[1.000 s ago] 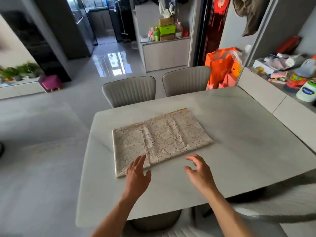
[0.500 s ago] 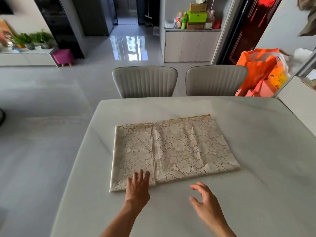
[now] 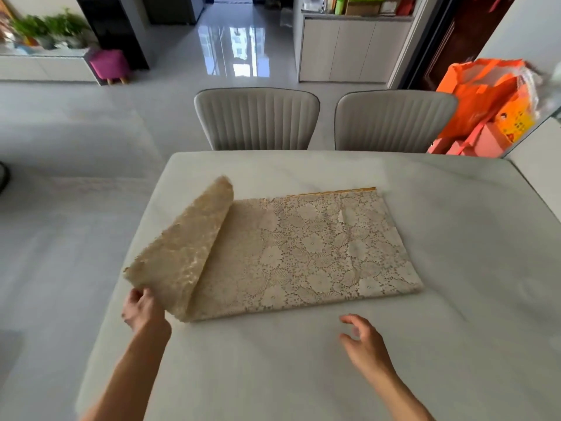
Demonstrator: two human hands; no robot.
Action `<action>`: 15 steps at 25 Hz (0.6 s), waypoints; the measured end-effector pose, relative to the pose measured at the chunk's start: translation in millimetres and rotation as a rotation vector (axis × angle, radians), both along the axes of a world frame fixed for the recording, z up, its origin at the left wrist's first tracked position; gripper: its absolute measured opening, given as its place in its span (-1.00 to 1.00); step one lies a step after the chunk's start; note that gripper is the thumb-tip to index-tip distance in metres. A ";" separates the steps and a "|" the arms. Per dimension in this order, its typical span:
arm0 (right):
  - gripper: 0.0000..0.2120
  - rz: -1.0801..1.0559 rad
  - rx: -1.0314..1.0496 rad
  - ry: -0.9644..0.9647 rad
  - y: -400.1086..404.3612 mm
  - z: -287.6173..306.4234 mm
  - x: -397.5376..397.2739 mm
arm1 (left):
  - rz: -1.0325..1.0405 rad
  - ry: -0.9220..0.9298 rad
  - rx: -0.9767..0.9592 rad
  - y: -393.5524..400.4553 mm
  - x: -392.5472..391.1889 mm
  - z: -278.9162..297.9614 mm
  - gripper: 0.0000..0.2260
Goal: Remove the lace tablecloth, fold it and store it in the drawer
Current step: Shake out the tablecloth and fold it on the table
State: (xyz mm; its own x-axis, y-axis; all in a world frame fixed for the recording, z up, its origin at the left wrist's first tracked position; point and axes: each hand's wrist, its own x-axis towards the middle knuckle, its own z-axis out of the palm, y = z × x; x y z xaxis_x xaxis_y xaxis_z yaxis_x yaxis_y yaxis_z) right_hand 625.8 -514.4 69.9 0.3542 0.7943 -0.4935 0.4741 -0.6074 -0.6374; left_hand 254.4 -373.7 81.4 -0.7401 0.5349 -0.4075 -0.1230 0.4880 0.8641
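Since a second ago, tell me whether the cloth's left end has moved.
Yes. The left hand has lifted the left end of the lace tablecloth off the table, curling it rightward; the rest lies flat.

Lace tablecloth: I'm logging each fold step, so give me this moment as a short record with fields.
cloth: lace tablecloth, folded into a rectangle on the table
lifted part: left end raised and curling over toward the right
left hand: grips the raised end's near corner
right hand: open, above the bare table, near the cloth's front edge, not touching it
behind table: two grey chairs
drawer: not in view
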 end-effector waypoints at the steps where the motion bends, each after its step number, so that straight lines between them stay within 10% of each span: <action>1: -0.67 -0.067 -0.032 0.022 5.1 -1.9 9.5 | 0.062 0.066 -0.121 -5.2 -3.1 0.3 -0.73; 3: -0.60 -0.325 -0.094 0.123 13.1 -9.1 30.1 | -0.094 0.255 -0.201 -25.7 11.9 -4.2 -0.42; 9: -0.75 -1.072 0.011 0.568 50.6 -29.5 122.0 | -1.270 0.568 -0.130 -68.4 208.8 -38.9 -0.38; 15: -0.86 -0.952 0.068 0.477 98.6 -40.8 187.7 | -1.392 0.743 -0.311 -71.3 282.2 -61.7 -0.35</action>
State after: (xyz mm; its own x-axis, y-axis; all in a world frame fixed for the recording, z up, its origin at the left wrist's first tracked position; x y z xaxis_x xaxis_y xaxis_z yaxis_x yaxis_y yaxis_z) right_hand 813.5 -415.8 29.0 0.6257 0.3230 -0.7100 -0.4844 -0.5526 -0.6783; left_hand 536.6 -445.0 19.7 0.1534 0.8973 -0.4139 0.9257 0.0161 0.3779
